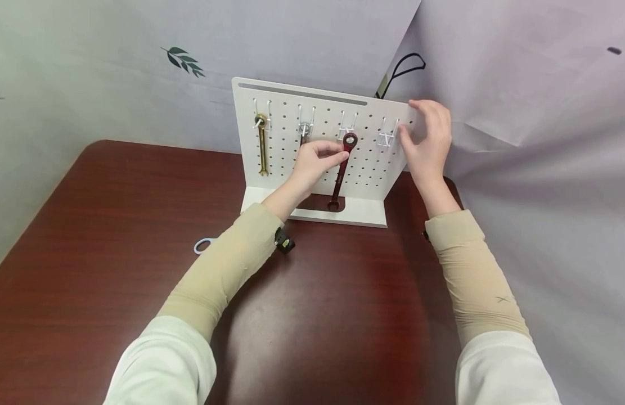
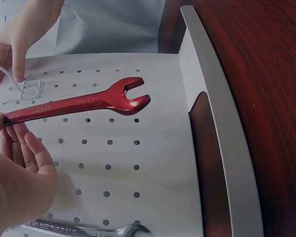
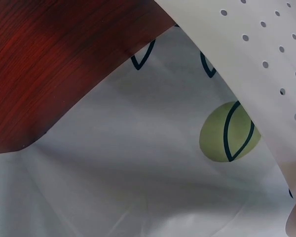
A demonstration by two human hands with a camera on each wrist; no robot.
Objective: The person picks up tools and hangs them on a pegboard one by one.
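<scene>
My left hand [image 1: 314, 163] pinches a red combination wrench [image 1: 340, 174] just below its ring end, with the open-ended jaw pointing down. The wrench stands in front of a white pegboard [image 1: 287, 135], its ring end close to a wire hook [image 1: 345, 131]. My right hand [image 1: 431, 140] grips the board's upper right edge, thumb on the front face, beside another wire hook [image 1: 386, 138] that bears nothing. A gold wrench [image 1: 263, 149] hangs from the leftmost hook. Next to it hangs a silver wrench [image 2: 69, 228], mostly hidden behind my left hand in the head view.
The pegboard's white base [image 1: 365, 214] stands on a dark red wooden table [image 1: 317, 315]. A light-blue looped handle [image 1: 203, 244] lies partly under my left forearm. Pale fabric [image 1: 520, 169] hangs close behind and to the right of the board.
</scene>
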